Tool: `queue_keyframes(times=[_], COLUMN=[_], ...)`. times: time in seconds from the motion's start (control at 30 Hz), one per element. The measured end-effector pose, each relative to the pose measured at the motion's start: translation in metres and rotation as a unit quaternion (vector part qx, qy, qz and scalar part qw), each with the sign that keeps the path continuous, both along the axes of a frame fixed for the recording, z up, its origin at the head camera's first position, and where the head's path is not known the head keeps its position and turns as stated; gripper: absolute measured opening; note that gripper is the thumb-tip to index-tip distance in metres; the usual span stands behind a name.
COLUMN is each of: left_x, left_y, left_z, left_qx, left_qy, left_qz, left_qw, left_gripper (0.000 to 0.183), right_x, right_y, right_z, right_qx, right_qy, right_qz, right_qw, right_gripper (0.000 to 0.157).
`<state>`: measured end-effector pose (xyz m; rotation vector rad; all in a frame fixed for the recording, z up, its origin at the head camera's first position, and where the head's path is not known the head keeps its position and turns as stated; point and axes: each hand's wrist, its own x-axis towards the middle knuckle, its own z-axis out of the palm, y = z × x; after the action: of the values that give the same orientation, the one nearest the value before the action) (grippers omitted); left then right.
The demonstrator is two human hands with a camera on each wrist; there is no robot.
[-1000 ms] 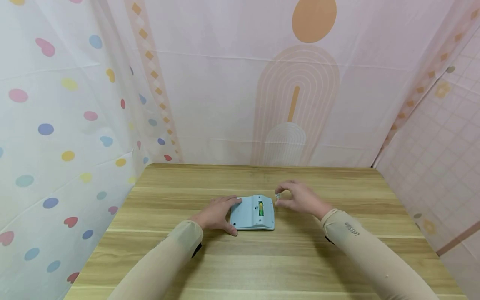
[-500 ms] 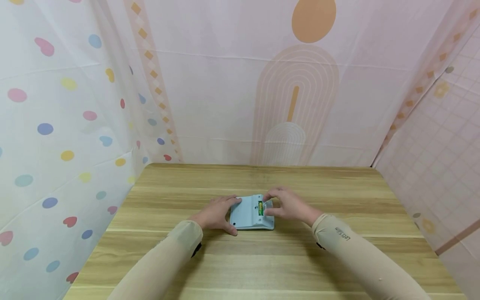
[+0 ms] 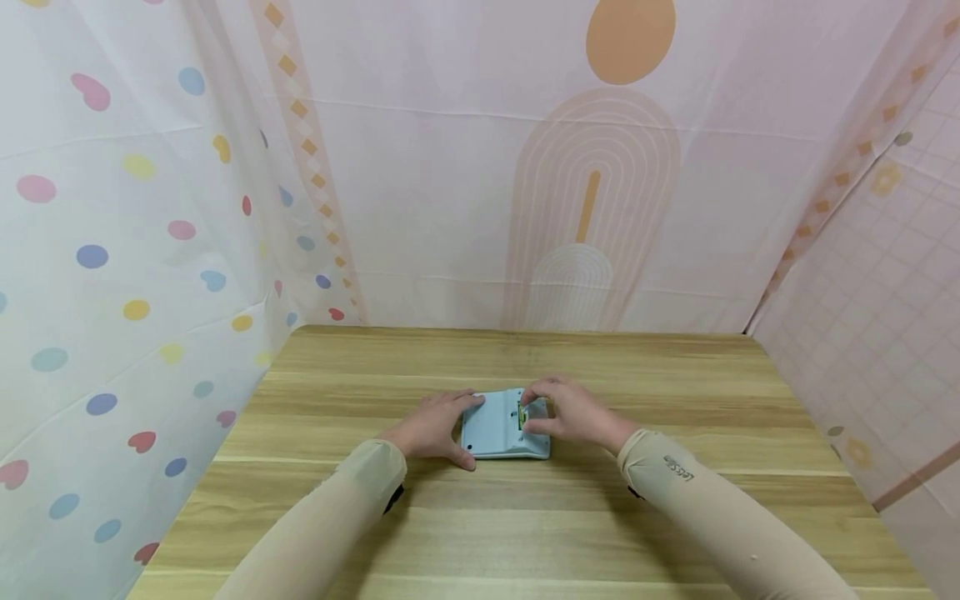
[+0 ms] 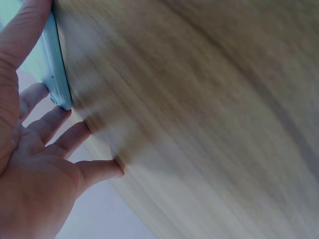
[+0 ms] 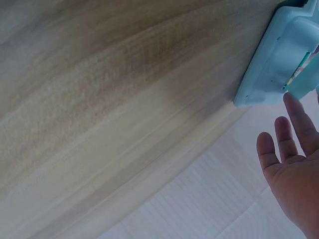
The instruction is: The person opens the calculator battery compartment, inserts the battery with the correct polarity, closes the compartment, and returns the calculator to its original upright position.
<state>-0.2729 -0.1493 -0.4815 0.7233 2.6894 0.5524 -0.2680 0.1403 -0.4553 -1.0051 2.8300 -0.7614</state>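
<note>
A light-blue calculator (image 3: pixel 489 427) lies face down on the wooden table, its raised back part to the right. In that part is an open battery slot with a green battery (image 3: pixel 521 416), now partly covered by fingers in the head view. My left hand (image 3: pixel 431 429) grips the calculator's left end, thumb at the near edge and fingers toward the far edge. Between thumb and fingertips, my right hand (image 3: pixel 573 412) pinches a small light-blue battery cover (image 5: pixel 305 79) over the slot. In the right wrist view the cover stands tilted beside the slot's opening.
The wooden table (image 3: pixel 480 533) reaches back to a pale patterned curtain (image 3: pixel 427 192). A curtain with coloured dots (image 3: pixel 150 283) hangs at the left, and a checked one (image 3: pixel 892 333) at the right.
The right hand has come left with the battery cover, from beside the calculator to over its battery slot. The left hand and the calculator have stayed in place.
</note>
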Motion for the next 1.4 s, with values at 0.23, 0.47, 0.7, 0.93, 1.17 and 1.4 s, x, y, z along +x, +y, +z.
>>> queue_keyframes(times=[0.23,0.47,0.7,0.93,1.17,1.4], left_x=[-0.0014,-0.0015,-0.0004,-0.0002,-0.0005,-0.0002], left_y=[-0.0006,-0.0009,-0.0001,0.0005,0.0003,-0.0001], left_z=[-0.0016,-0.0013,0.0009,0.0020,0.0008,0.0006], left_qx=[-0.008,-0.008,-0.003,-0.004,-0.003,-0.002], left_qy=[0.005,0.008,0.001,0.000,-0.001,-0.002], left_qz=[-0.002,-0.004,-0.001,0.001,0.002,0.001], left_qw=[1.0000,0.9999,1.0000,1.0000,1.0000,1.0000], left_gripper=[0.110,0.110,0.110,0.110,0.110,0.110], right_x=[0.0006,0.0005,0.0007,0.0005,0.0008,0.0015], right_y=[-0.0010,-0.0015,-0.0028,-0.0053,-0.0081,-0.0084], right_z=[-0.0017,-0.0040,-0.0041,-0.0052,-0.0059,-0.0073], right_qx=[0.008,0.021,0.031,0.034,0.046,0.045], right_qy=[0.010,0.027,0.041,0.051,0.068,0.064], right_qz=[0.001,0.007,0.018,0.013,0.012,0.007], right_qw=[1.000,0.999,0.998,0.998,0.997,0.997], right_gripper=[0.035,0.036,0.042,0.044,0.042,0.045])
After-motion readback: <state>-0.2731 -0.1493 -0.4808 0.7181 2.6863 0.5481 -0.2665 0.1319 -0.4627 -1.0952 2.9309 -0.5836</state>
